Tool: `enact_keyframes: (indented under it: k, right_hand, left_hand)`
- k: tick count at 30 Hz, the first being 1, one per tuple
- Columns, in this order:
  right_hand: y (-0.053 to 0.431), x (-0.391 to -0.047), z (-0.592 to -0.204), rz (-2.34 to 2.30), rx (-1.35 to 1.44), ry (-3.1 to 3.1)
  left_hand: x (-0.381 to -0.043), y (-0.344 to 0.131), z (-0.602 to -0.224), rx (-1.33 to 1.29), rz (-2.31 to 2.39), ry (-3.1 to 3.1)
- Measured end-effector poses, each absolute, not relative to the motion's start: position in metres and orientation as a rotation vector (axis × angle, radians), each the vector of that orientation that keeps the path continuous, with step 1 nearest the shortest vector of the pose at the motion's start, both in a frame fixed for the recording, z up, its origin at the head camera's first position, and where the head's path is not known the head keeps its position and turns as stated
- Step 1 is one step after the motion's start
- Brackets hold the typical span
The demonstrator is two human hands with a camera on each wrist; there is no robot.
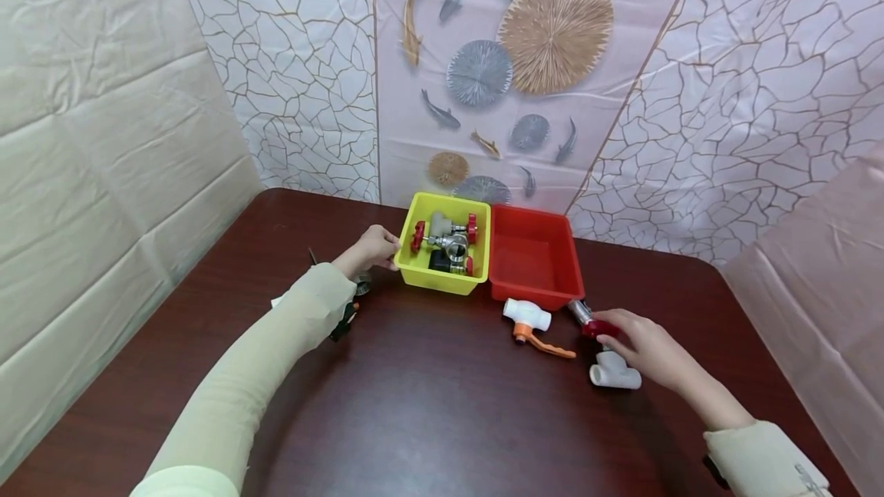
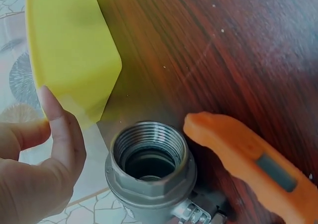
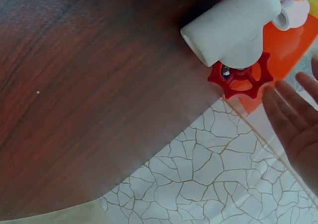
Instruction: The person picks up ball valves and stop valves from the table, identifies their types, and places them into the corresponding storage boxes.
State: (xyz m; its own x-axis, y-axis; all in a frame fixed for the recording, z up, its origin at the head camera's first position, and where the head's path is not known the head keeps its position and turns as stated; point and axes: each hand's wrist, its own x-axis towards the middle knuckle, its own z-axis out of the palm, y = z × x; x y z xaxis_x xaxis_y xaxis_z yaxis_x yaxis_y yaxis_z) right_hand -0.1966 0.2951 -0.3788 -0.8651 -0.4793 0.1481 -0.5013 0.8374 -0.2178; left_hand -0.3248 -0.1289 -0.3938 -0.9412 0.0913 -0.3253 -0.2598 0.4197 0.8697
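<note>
Head view, lower right: a rigid, probably heavy valve [image 1: 580, 311], best held by its handwheel [image 1: 595, 328], is flanked by the loosely spread, empty right hand [image 1: 648, 347]; grip of left hand [image 1: 374, 245] undetermined.

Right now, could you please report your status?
Left fingers on yellow bin; right fingers extended at red handwheel; white tee close by.

The dark reddish-brown wood-grain desk [image 1: 428, 405] bore a yellow rectangular plastic bin [image 1: 438, 281] beside a red rectangular plastic bin [image 1: 526, 258]. Before the red bin lay a white plastic valve [image 1: 528, 314] with an orange lever [image 1: 550, 348]; farther right, a white tee-shaped plastic fitting [image 1: 615, 372]. Leftward lay a silver threaded metal fitting [image 2: 149, 190] near an elongated orange piece [image 2: 238, 145].
</note>
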Motion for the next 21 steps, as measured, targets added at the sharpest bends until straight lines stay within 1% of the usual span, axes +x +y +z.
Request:
enact_keyframes:
  k: [7, 21]
  right_hand:
    - [0.299, -0.191, -0.378, 0.300, 0.705, -2.961]
    - [0.305, -0.176, -0.386, 0.366, 0.750, -3.074]
  left_hand:
    - [-0.325, -0.126, -0.394, -0.188, 1.535, 2.342]
    - [-0.320, -0.125, -0.389, -0.221, 1.569, 2.287]
